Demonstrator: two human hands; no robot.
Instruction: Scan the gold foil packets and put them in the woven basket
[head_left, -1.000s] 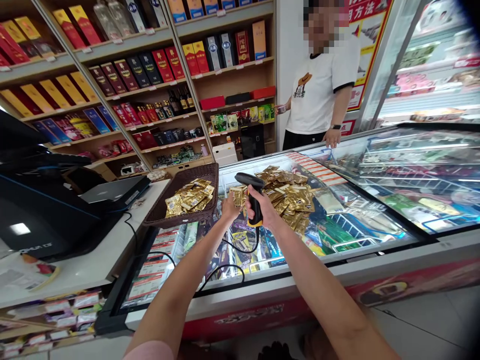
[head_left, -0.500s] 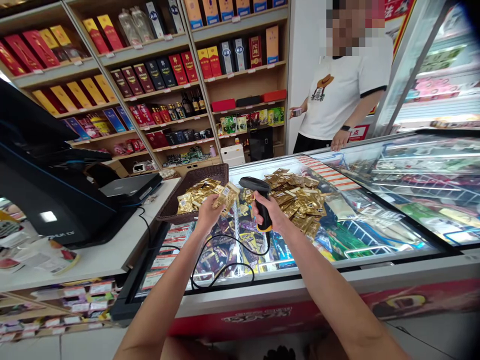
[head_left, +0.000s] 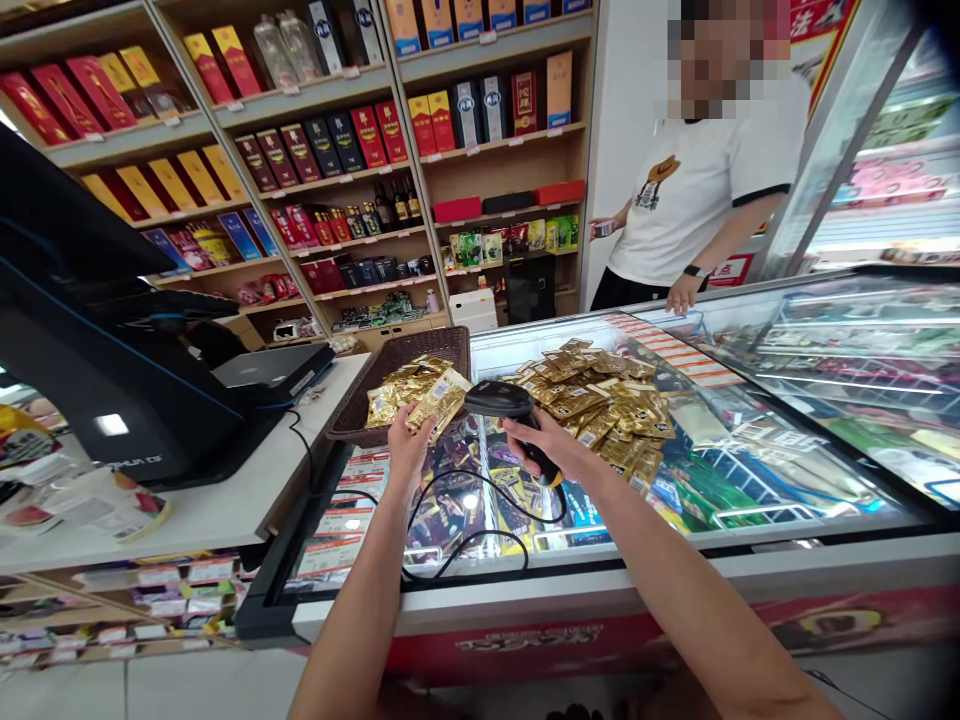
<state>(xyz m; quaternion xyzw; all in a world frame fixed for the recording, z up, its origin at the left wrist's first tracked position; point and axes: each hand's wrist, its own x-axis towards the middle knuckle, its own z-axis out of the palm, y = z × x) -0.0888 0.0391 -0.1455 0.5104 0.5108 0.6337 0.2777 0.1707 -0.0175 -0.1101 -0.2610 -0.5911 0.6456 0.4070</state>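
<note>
Head camera: the gap between my two hands has just closed. Half a second ago the barcode scanner (head_left: 501,399) stood apart from the gold foil packet (head_left: 444,397); now its head is tipped over and sits just beside the packet's right end, though I can't tell whether they touch. My left hand (head_left: 406,446) has its fingers pinched on the packet's near end, at the centre of the frame, over the right edge of the wicker basket (head_left: 348,412). My right hand (head_left: 551,447) is wrapped round the scanner's handle; whether the trigger is pressed, I can't tell. I judge the two are now close enough for a read. More gold packets (head_left: 600,400) lie heaped on the chest freezer (head_left: 645,585) right of centre, others inside the basket, so sorting seems only partly done.
</note>
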